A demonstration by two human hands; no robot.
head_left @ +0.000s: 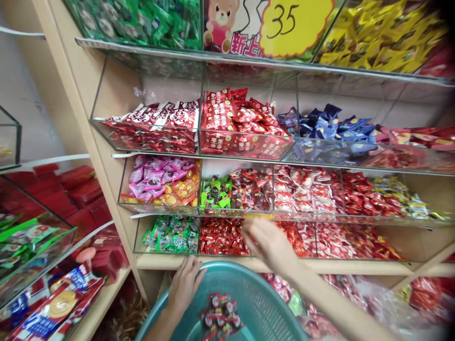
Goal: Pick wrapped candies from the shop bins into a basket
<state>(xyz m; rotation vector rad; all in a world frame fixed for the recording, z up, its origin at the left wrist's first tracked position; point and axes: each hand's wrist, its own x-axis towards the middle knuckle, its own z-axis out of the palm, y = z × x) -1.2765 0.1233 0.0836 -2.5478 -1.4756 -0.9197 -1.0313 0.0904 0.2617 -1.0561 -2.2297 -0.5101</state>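
Sitting in the bottom clear bin just past the right hand (265, 241), the red candies (221, 237) lie a little to its left — that blurry hand reaches in with loose fingers, grip unclear — while the left hand (185, 283) holds the green basket (263, 303) rim.

A sweet shop: clear shelf bins (245, 142) of wrapped candies, price sign (291, 23).

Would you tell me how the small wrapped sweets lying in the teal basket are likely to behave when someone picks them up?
The wrapped sweets look small and glossy, so probably light and a little slippery. They lie loose in a heap in the teal basket, so pushing would likely scatter them. The left hand grips the rim.
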